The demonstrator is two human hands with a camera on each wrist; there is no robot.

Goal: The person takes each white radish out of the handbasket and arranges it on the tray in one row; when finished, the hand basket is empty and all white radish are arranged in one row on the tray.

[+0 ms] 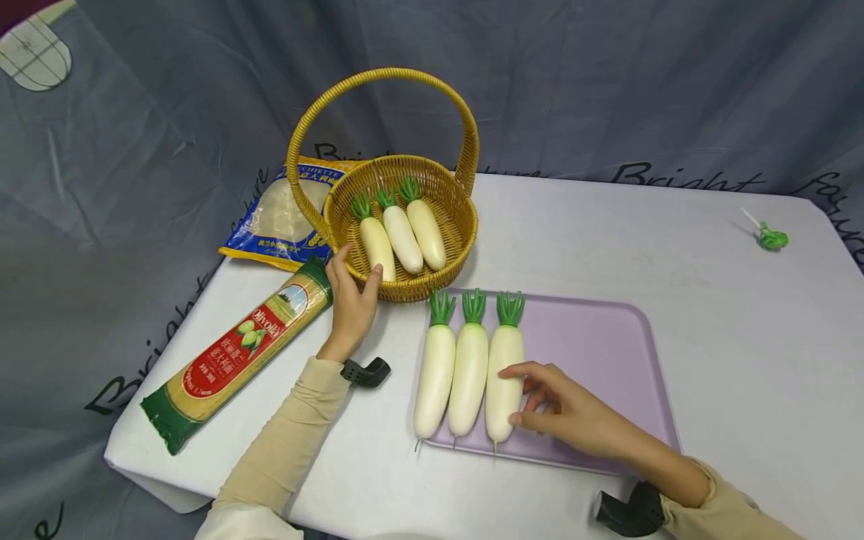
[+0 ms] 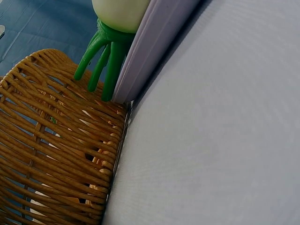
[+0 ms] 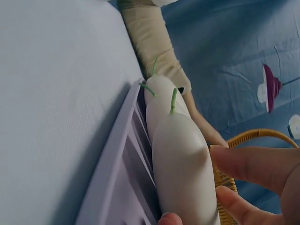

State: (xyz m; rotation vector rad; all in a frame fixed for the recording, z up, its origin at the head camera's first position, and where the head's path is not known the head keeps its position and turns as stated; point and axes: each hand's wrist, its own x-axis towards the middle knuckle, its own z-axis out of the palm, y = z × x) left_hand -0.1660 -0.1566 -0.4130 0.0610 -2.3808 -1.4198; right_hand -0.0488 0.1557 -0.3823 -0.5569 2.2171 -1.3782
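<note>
Three white radishes with green tops lie side by side on a lilac tray point(image 1: 594, 360). Over the rightmost white radish point(image 1: 505, 349) is my right hand point(image 1: 574, 412), its thumb and forefinger spread at the radish's body. In the right wrist view the fingertips sit right beside that radish point(image 3: 180, 159). My left hand point(image 1: 352, 307) holds the near-left rim of a woven basket point(image 1: 432, 289), thumb and forefinger over the edge. Inside the basket are three more white radishes point(image 1: 403, 240). The left wrist view shows the basket's woven side point(image 2: 56, 140), but not the hand.
Left of the basket lie a blue and yellow pasta bag point(image 1: 270, 225), partly behind it, and a long spaghetti packet point(image 1: 232, 349). A green lollipop point(image 1: 772, 238) is at the far right of the white table point(image 1: 742, 322). The tall basket handle point(image 1: 391, 73) arches above the radishes.
</note>
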